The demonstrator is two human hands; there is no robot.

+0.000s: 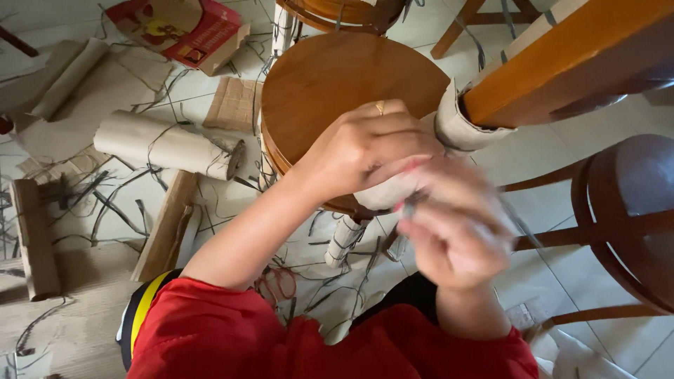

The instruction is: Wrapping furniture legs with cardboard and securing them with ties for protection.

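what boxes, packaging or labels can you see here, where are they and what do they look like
Red printed carton: floor, top left, flattened and torn open, red with a yellow picture.
Rolled brown paper wrap: floor, left of the round stool, a plain tube.
Paper wrap: around the orange wooden leg, beside the left hand, pale beige.

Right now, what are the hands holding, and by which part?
The left hand grips the brown paper wrapping on the wooden leg, near the wrap's loose end. The right hand is motion-blurred; it seems to pinch a thin dark strap, but its grip is unclear.
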